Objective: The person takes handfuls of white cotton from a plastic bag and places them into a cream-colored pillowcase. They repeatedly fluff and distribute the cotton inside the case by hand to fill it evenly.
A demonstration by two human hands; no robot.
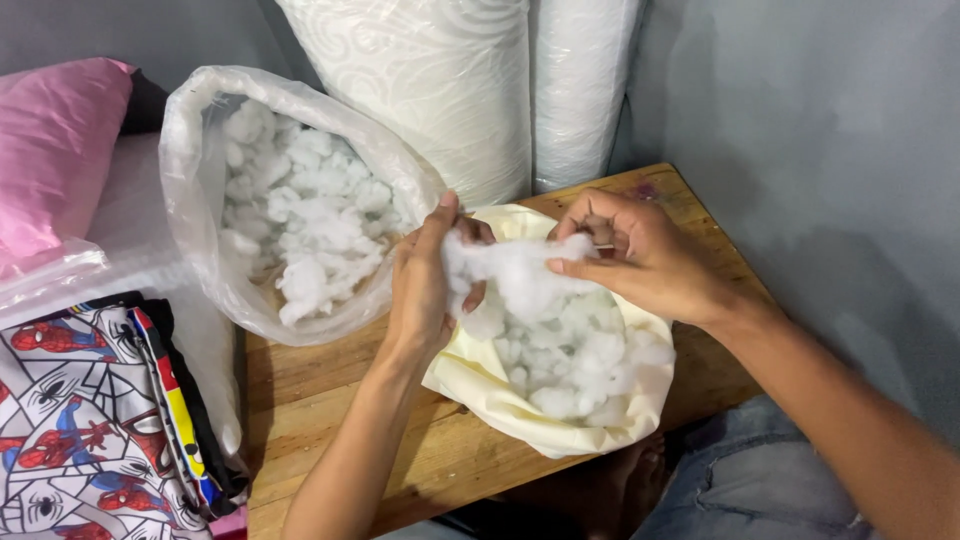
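Both hands — left hand [420, 285] and right hand [640, 255] — pinch one white fluff clump [515, 270] above the cream pillow cover [480, 375]; some fingertips hide inside the fluff.

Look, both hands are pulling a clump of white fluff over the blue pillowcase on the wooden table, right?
Not quite: the pillowcase is pale yellow, not blue. The head view shows the left hand and right hand pulling a clump of white fluff over it on the wooden table.
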